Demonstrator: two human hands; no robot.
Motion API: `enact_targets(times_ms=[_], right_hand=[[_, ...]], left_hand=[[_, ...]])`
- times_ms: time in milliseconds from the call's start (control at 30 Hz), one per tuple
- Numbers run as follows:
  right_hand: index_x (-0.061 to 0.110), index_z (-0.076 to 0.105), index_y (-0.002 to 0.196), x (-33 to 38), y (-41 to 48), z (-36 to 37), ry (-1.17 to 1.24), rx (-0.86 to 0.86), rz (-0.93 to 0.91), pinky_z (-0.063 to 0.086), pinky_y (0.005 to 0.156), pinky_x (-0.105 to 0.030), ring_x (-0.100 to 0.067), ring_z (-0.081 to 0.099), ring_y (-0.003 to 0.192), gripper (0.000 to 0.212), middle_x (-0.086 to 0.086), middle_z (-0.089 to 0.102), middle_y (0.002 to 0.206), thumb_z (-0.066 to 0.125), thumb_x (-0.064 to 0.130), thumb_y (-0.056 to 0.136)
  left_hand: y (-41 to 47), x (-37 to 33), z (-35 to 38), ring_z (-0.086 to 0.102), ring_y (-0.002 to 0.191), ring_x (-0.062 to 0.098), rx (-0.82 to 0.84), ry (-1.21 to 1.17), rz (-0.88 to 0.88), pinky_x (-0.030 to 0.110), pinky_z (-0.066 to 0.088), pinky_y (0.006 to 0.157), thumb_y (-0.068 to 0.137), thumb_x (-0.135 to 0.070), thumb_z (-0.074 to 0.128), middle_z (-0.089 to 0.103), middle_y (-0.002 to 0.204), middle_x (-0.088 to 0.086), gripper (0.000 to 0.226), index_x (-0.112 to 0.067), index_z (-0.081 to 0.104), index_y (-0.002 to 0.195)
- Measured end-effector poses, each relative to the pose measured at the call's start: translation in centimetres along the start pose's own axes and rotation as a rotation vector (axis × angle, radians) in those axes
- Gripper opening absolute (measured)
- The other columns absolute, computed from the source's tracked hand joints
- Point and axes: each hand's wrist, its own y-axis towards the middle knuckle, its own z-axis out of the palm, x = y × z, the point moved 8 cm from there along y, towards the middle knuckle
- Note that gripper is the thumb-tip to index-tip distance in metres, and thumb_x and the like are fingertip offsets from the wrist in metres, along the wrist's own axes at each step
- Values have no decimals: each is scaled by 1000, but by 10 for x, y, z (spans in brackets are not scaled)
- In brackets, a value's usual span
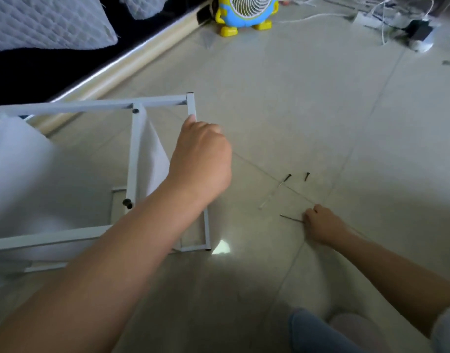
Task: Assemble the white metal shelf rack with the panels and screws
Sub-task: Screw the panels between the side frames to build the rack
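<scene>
The white metal rack frame (132, 159) lies on its side on the tiled floor at the left, with white panels (17, 161) fixed inside it. My left hand (202, 159) grips the frame's end post near its top corner. Lower right, my right hand (320, 225) pinches a thin dark hex key (291, 218) that lies on the floor. Beyond it lie a black screw (306, 176) and a longer black-tipped tool (277, 189). Black screw heads (127, 203) show on the frame's middle post.
A bed edge with a white quilt (40, 24) runs along the upper left. A yellow and blue toy fan (247, 11) stands at the top. A power strip with white cables (387, 19) lies at the top right. My knee in jeans (318, 332) is at the bottom.
</scene>
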Motion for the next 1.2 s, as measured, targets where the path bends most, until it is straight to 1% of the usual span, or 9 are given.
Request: enact_targets(times_ms=[100,167,233,333,500,733,900,1067,1200], right_hand=[[10,49,115,1,7,-6,14,-23,8,43,86,-35,-29,49,109,28,-12,47,116,46,25,90],[11,50,113,6,11,-6,-3,-4,1,43,86,-35,-28,48,110,27,-11,47,116,48,25,90],[13,51,113,7,12,-3,-9,0,5,42,87,-36,-27,47,112,25,-10,47,118,46,24,91],[15,54,110,2,11,2,12,-14,0,43,88,-36,-26,47,111,22,-9,48,117,45,21,91],[13,57,106,-8,10,4,61,-1,-1,44,90,-34,-28,47,110,24,-10,49,114,46,10,85],[11,52,110,12,11,-12,46,-118,-16,41,84,-33,-28,49,108,26,-10,51,115,44,26,91],[6,43,124,53,44,-42,108,-217,-139,39,90,-36,-30,43,116,40,-14,44,126,50,8,85],[4,46,123,61,65,-51,-22,-216,-111,38,93,-35,-28,43,119,30,-13,45,127,37,11,95],[5,53,120,60,70,-56,-117,-214,-111,39,91,-35,-28,44,117,31,-11,49,122,39,10,93]], left_hand=[[1,0,3,36,79,21,-4,-10,-2,28,14,107,69,4,45,41,73,3,24,-12,32,56],[1,1,7,46,90,24,-14,-37,7,27,10,108,71,4,46,54,90,7,13,-7,53,70],[1,3,8,49,102,25,-13,-34,-5,27,7,109,73,4,47,60,104,8,28,-3,65,92],[0,4,8,48,106,27,-42,-19,2,26,2,111,75,5,46,60,110,9,35,-2,66,103],[-3,4,5,48,107,24,-60,-54,-6,23,-2,108,76,5,46,60,109,8,35,-3,66,102],[-3,5,7,50,104,25,-70,-87,-3,24,0,109,74,6,47,62,107,8,33,-2,68,99],[-10,1,3,59,68,37,-165,-125,41,34,17,98,52,15,46,64,66,19,24,7,66,60],[-10,7,4,55,92,32,-154,-164,-7,14,-2,99,66,10,43,66,91,16,32,5,70,82],[-11,7,1,62,76,34,-202,-271,21,35,17,102,55,12,41,67,75,14,35,1,71,69]])
